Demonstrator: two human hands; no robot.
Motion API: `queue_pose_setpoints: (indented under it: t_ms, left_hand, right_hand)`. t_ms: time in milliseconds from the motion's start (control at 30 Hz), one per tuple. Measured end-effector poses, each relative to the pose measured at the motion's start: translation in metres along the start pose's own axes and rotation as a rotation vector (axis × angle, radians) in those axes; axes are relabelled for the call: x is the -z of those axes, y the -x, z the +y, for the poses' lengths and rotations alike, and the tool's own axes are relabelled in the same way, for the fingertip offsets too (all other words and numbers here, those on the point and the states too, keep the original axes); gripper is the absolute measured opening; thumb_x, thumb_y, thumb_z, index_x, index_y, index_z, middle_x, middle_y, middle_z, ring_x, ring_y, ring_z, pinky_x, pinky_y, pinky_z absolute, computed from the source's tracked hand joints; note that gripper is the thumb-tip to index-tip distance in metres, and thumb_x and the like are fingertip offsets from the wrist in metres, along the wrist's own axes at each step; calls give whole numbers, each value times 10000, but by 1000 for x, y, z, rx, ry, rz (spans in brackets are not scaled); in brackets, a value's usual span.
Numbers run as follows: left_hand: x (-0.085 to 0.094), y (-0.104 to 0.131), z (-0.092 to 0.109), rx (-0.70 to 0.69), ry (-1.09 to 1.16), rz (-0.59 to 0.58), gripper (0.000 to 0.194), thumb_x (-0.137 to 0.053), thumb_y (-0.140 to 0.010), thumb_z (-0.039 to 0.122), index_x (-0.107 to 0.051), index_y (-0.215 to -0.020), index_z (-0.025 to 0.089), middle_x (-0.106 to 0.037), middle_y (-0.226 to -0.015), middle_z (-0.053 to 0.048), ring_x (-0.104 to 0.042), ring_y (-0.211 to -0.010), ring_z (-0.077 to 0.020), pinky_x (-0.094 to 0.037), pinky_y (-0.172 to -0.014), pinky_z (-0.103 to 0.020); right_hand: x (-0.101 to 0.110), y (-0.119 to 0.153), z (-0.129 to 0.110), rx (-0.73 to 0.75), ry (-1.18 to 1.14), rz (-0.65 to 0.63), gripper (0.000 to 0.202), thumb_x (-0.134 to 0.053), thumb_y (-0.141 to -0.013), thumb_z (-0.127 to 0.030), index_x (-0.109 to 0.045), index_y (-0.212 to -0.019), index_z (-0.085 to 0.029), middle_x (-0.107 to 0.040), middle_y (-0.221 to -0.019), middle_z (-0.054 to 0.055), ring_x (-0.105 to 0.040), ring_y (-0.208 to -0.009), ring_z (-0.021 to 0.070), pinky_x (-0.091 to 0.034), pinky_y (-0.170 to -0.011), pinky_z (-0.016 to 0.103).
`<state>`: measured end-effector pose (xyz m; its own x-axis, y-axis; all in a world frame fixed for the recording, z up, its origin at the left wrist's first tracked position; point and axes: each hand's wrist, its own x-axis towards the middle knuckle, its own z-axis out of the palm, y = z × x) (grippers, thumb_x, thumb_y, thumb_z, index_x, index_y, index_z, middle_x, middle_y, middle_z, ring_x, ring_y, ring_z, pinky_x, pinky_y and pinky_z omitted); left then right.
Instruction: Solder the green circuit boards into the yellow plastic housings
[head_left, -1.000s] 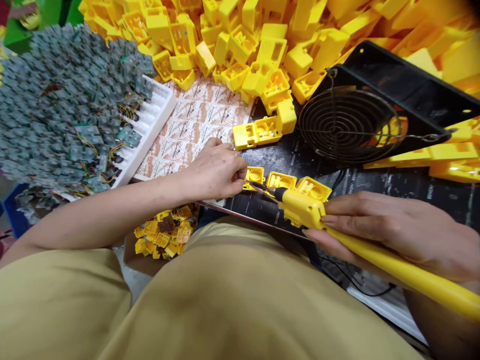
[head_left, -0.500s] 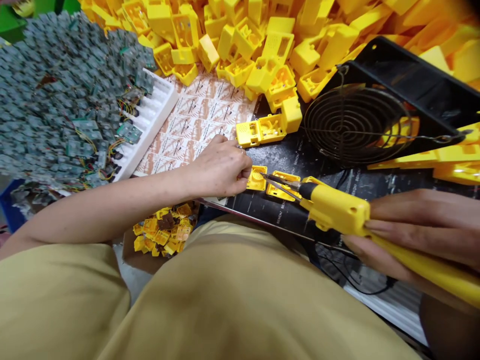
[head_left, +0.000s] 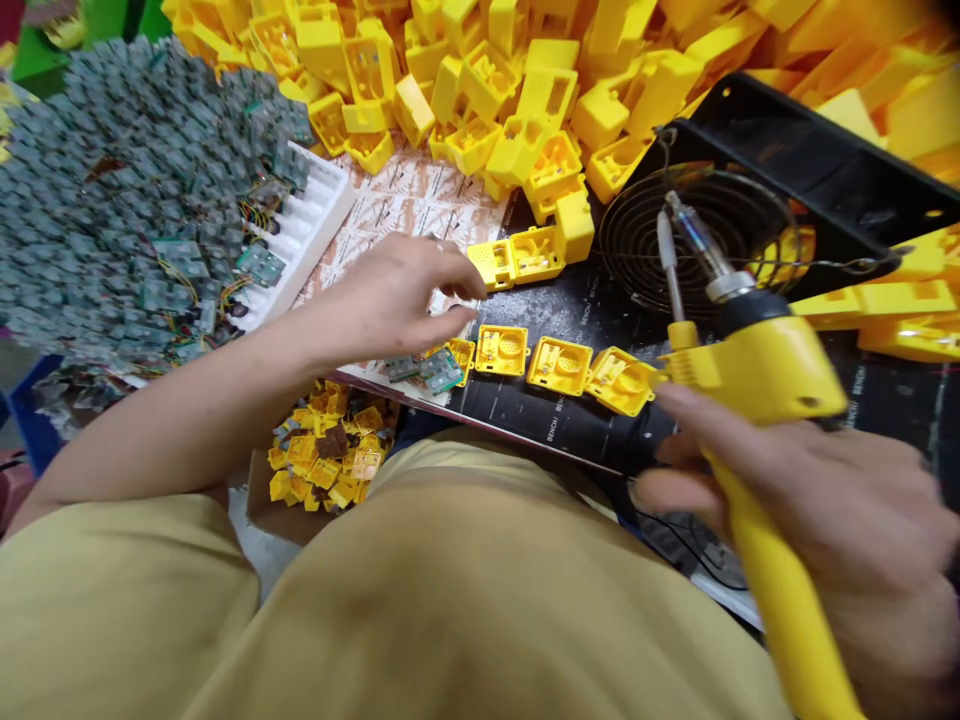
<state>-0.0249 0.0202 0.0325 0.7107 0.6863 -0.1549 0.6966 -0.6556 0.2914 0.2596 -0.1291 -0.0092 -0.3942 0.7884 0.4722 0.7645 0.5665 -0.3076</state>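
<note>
My right hand (head_left: 847, 500) is wrapped round a yellow soldering gun (head_left: 780, 365), its metal tip and thin feed tube pointing up in front of the fan guard. My left hand (head_left: 397, 295) hovers over the bench's near part, thumb and forefinger apart, and nothing shows between them. Below it lie green circuit boards (head_left: 441, 370), partly over a yellow case half. Open yellow case halves (head_left: 501, 350) stand in a row to the right along the front edge. Just beyond my left fingertips lies an open two-part yellow case (head_left: 536, 255).
Yellow cases (head_left: 525, 150) are heaped across the back. A black fan (head_left: 697, 240) with a wire guard stands at the right. At the left, wired circuit boards (head_left: 135, 200) crowd a white foam tray (head_left: 300, 250). Below the edge, a cardboard box (head_left: 259, 500) holds yellow parts.
My right hand has swung the soldering gun from the case row up toward the fan, its tip turning upward. My left hand has moved left off the row and opened, uncovering case halves and circuit boards.
</note>
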Motion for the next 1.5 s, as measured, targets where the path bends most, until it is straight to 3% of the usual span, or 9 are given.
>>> queue_pose_setpoints:
  t_ms: [100, 333, 467, 600, 833, 967, 1200, 1367, 1500]
  left_hand:
    - [-5, 14, -2, -35, 74, 88, 362, -464, -920, 412, -670, -1120, 192, -720, -1107, -60, -656, -1017, -186, -461, -926, -308]
    - [-88, 36, -1, -232, -256, 234, 451, -523, -924, 429, -584, -1316, 215, -613, -1340, -151, -579, -1203, -296, -485, -943, -448]
    - [-49, 96, -35, -237, -219, 174, 361, -492, -936, 409, -688, -1153, 196, -715, -1159, -134, -691, -930, -236, -548, -716, -331]
    - [6, 144, -52, -186, -100, -136, 374, -547, -900, 500, -662, -1189, 294, -756, -1086, 3, -713, -794, -183, -539, -641, -272]
    - [-46, 17, -26, 5, -36, 221, 512, -529, -913, 342, -485, -1386, 152, -533, -1424, -139, -516, -1287, -274, -424, -1059, -409]
    - [-56, -36, -25, 27, 91, 252, 458, -583, -841, 285, -562, -1272, 131, -652, -1216, -120, -603, -1106, -248, -465, -957, -367]
    - [-20, -15, -17, 61, 243, -211, 470, -464, -898, 519, -607, -1146, 146, -696, -1027, -74, -652, -901, -194, -479, -778, -279]
    - [-43, -1, -2, 239, -241, 116, 831, -479, -814, 765, -461, -1380, 156, -575, -1292, -182, -616, -1074, -312, -497, -809, -375]
    - [-54, 17, 6, 131, -246, 51, 553, -461, -910, 612, -626, -1206, 175, -660, -1122, -131, -622, -1046, -295, -525, -798, -374]
  right_hand:
    - [-13, -1, 13, 215, 127, 42, 418, -714, -833, -186, -605, -1232, -249, -653, -710, -29, -610, -588, 126, -512, -631, 247]
    - [-42, -15, 26, 252, 161, 12, 361, -765, -783, -339, -589, -1062, -192, -702, -917, 81, -696, -880, 254, -591, -855, 421]
    - [-50, -17, 28, 258, 170, 4, 327, -739, -805, -243, -574, -1083, -196, -704, -914, 76, -699, -883, 246, -604, -761, 345]
    - [-53, -18, 26, 268, 158, 13, 342, -725, -813, -176, -568, -1115, -200, -706, -916, 57, -691, -810, 206, -581, -700, 280]
    - [-75, -38, 10, 231, 149, 33, 426, -724, -833, -343, -530, -1171, -170, -689, -957, 87, -678, -898, 234, -577, -789, 358]
    - [-87, -36, 9, 206, 140, 63, 330, -687, -868, -288, -538, -1143, -185, -692, -917, 47, -669, -821, 190, -563, -738, 315]
    - [-88, -29, 13, 183, 76, 79, 388, -703, -858, -243, -523, -1197, -190, -707, -982, 56, -680, -866, 175, -548, -766, 284]
    - [-85, -33, 13, 194, 37, 63, 415, -707, -852, -242, -506, -1212, -201, -705, -1037, 59, -681, -946, 192, -551, -875, 330]
    - [-89, -23, 20, 154, 36, 21, 412, -706, -852, -254, -530, -1223, -217, -704, -1077, 69, -677, -982, 215, -547, -882, 351]
